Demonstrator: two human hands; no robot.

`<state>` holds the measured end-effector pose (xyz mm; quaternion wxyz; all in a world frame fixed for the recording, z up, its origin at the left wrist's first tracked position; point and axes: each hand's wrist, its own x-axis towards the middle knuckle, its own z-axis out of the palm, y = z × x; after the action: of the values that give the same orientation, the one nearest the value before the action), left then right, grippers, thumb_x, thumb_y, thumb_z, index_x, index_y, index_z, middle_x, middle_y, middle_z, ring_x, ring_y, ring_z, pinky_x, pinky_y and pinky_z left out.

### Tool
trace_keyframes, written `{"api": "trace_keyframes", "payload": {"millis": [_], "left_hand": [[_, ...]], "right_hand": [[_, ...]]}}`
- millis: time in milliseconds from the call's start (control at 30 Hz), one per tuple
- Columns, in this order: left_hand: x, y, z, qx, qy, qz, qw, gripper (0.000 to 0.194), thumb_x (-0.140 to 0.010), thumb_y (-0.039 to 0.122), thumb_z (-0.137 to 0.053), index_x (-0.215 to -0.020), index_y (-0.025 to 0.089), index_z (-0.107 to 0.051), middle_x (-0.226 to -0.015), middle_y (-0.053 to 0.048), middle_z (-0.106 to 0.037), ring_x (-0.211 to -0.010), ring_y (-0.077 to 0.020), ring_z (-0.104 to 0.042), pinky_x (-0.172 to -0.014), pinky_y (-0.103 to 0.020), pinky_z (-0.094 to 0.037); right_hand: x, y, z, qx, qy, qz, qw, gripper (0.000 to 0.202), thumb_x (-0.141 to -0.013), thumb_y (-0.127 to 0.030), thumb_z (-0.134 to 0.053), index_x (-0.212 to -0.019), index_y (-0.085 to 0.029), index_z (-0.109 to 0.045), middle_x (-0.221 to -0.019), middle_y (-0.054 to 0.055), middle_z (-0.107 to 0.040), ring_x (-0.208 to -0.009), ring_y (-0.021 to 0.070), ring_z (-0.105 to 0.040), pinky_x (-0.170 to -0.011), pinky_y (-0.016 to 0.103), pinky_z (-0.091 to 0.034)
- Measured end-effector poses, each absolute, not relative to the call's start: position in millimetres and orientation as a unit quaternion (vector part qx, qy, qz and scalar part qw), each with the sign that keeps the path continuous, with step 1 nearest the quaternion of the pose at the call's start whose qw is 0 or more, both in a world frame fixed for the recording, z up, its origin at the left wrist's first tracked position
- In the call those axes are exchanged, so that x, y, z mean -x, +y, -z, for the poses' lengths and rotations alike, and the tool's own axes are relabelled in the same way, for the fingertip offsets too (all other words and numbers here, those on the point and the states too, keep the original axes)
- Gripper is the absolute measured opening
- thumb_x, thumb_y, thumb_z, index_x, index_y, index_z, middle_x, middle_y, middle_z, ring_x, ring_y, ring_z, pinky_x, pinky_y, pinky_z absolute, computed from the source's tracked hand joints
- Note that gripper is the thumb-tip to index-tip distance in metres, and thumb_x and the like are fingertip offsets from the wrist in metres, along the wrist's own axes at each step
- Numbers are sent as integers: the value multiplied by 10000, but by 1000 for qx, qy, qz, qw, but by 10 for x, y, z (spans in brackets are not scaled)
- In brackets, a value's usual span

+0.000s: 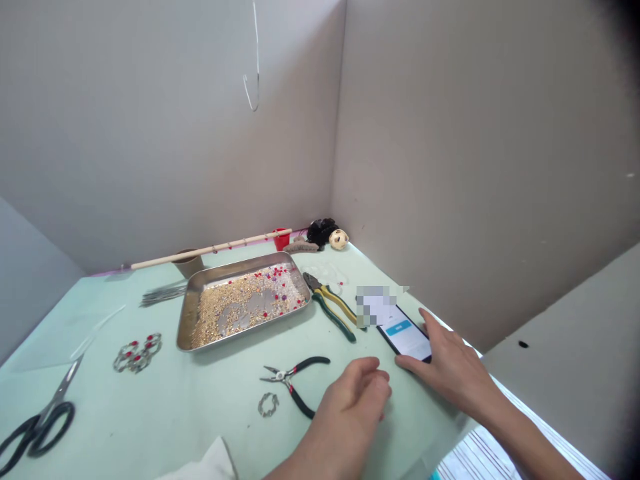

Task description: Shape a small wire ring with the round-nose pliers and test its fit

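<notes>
— Phone (406, 335) first: where do we have it?

— Flat on the pale green counter (165, 407), near the right edge, close to the grey partition wall (475, 167). Its screen is lit, white with a blue bar. Part of the far end is blurred out.

— And our right hand (453, 370)?

— Resting on the near end of the phone, fingers spread loosely and laid flat. The grip is wide; it clasps nothing, only touches the phone's edge and the counter beside it.

— Our left hand (357, 393)?

— Lying on the counter just left of the phone, fingers curled loosely under. We see nothing between them, though we cannot tell for sure, as the palm faces down.

— What lies nearest?

— Small black-handled pliers (295, 380) just left of the left hand, with a little wire ring (269, 404) beside them. Larger pliers with yellow and green handles (333, 305) lie between the phone and the metal tray (186, 320).

— What's in the tray?

— Gold-coloured beads (235, 308) spread across its floor, with red ones scattered towards the far right side.

— Further left?

— A wired piece with red beads (137, 353), a bundle of thin metal pins (163, 295) by the tray's far corner, and black-handled scissors (37, 420) at the near left edge.

— At the back?

— A wooden stick (210, 249) lying across a brown cup (189, 263), a red cup (283, 239), something black (321, 230) and a small pale ball (339, 239) in the corner. A wire hook (254, 90) hangs above.
</notes>
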<state>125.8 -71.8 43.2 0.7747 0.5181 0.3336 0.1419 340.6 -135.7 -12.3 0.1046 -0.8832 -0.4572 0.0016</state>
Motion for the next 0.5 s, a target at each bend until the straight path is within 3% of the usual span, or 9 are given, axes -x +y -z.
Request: {"api": "trace_keyframes", "payload": {"millis": [133,500], "left_hand": [[-1078,-713,-348,-525,322,-146,774,460,-805,483,-552,-1150,178,-556,-1213,-139,-572,-1126,-294,-505,-962,-443,-339],[-802,-758,-194,-582,307,-143,739,405,-822,465,-527,-1107,180,-553,-1117,-125,-614,-1007,-264,-574,-862,-401,-429]], "right_hand": [[-3438,-1411,126,885,-457,-14,94,891,-685,-591,-541,-1397,-114,-300,-1265,169,-542,-1150,373,-473,-836,480,-415],[-3342,-1391,107,880,-468,-3,79,860,-718,-578,-518,-1393,-87,-311,-1231,170,-557,-1131,363,-476,-851,464,-406]]}}
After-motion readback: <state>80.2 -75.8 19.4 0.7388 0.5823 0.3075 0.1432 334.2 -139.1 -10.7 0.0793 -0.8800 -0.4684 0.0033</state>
